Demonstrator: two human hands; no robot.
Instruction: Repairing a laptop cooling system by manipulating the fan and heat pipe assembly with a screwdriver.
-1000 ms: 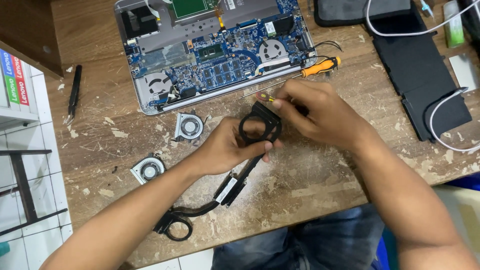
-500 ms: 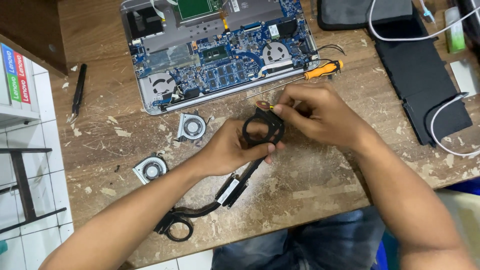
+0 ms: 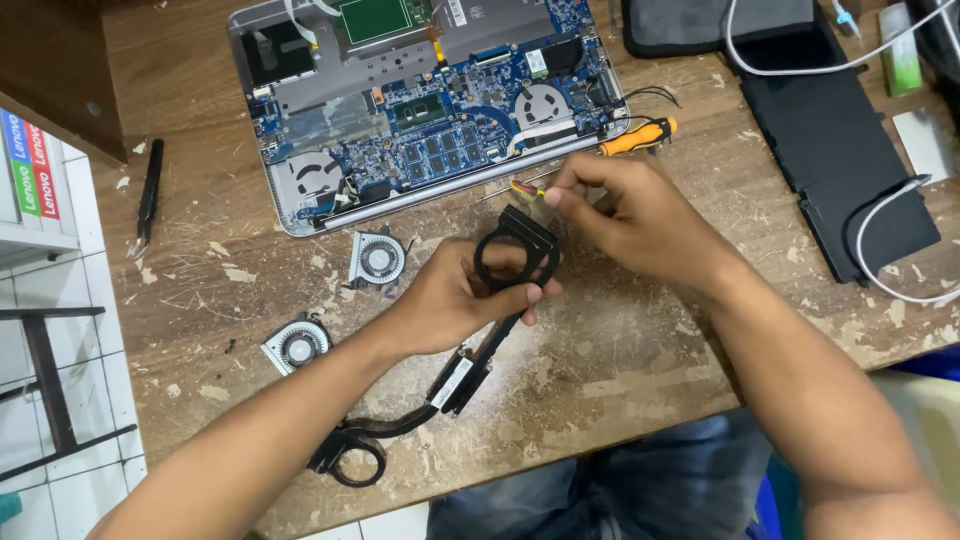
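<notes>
A black cooling frame (image 3: pixel 470 350), two ring-shaped fan housings joined by a thin pipe, lies slanted across the middle of the wooden worktop (image 3: pixel 620 370). Its far ring (image 3: pixel 515 255) is lifted slightly and pinched in the left hand (image 3: pixel 455 295), whose fingers are curled shut around the ring's near edge. Its near ring (image 3: pixel 345 455) rests flat on the worktop close to the near edge, beside the left forearm.

The right hand (image 3: pixel 630 215) is just right of the far ring, its fingers closed in a pinch on a small screwdriver (image 3: pixel 527 190) with a red and yellow grip, whose tip points left, just beyond the ring's far corner.

Two loose grey fans lie left of the hands: one (image 3: pixel 376 259) just beyond the left wrist, the other (image 3: pixel 297 345) nearer and further left. Beyond them, at the far side, sits an opened laptop (image 3: pixel 430 110) with its blue circuit board showing. An orange-handled screwdriver (image 3: pixel 637 137) lies at the laptop's right near corner, just beyond the right hand. Black tweezers (image 3: pixel 149 200) lie well to the left. A flat black battery pack (image 3: pixel 835 160) sits at the far right, with a white cable (image 3: pixel 880 260) looping across it.
</notes>
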